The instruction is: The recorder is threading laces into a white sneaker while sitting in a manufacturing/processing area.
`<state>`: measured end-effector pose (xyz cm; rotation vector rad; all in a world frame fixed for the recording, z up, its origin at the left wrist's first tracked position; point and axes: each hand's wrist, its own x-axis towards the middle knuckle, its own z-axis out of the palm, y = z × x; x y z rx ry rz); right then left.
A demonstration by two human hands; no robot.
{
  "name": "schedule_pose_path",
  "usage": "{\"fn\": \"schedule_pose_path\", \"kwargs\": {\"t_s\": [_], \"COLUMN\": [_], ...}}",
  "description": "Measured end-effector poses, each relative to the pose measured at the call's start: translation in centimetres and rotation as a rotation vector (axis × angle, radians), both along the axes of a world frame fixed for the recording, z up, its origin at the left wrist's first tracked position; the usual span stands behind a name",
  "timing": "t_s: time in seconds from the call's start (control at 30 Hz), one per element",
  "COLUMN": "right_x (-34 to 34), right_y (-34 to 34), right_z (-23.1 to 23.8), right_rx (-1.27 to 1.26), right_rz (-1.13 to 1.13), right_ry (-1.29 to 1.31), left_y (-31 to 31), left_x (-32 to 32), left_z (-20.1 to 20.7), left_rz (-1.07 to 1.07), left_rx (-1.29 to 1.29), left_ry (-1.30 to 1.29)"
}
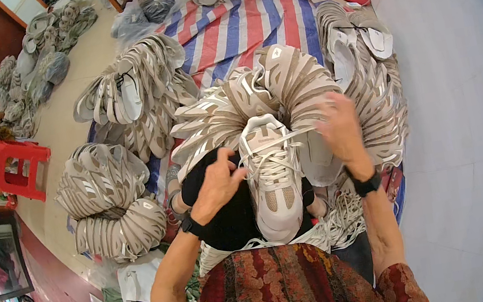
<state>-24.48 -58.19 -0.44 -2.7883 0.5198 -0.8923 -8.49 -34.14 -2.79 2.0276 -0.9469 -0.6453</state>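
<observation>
A beige and white sneaker [279,199] rests on my lap, its toe pointing toward me. White laces [274,168] criss-cross over its tongue. On the right, my right hand [340,129], somewhat blurred, pinches a shoelace [298,132] that stretches taut from the top of the sneaker. My left hand [218,183] is at the sneaker's left side, fingers curled around the shoelace close to the eyelets; its fingertips are partly hidden. Directly beyond the sneaker fans an arc of matching beige shoe uppers [301,88].
Bundles of shoe uppers [104,179] lie to the left, with another stack [370,86] to the right. Loose white laces [344,220] are heaped by my right leg. Beyond lies a striped tarp [235,29]. A red stool [20,167] and a seated person are at far left.
</observation>
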Motion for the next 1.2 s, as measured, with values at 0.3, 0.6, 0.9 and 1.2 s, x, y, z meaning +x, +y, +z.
{"fn": "schedule_pose_path", "kwargs": {"t_s": [0.3, 0.6, 0.9, 1.2], "right_x": [4.9, 3.6, 4.4, 5.1], "right_y": [2.5, -1.3, -1.8, -1.6], "right_z": [-1.4, -2.0, -2.5, -2.0], "right_rx": [0.153, 0.625, 0.637, 0.804], "right_rz": [0.512, 0.641, 0.714, 0.663], "right_ry": [0.344, 0.397, 0.401, 0.453], "left_y": [-7.8, -9.3, -10.0, 4.0], "left_x": [1.3, -0.7, -1.3, 9.0], "left_z": [-0.7, -1.7, -0.3, 1.8], "left_rz": [-0.132, -0.326, -0.459, 0.078], "left_rx": [-0.348, -0.287, -0.168, 0.160], "left_ry": [-0.542, -0.523, -0.474, -1.158]}}
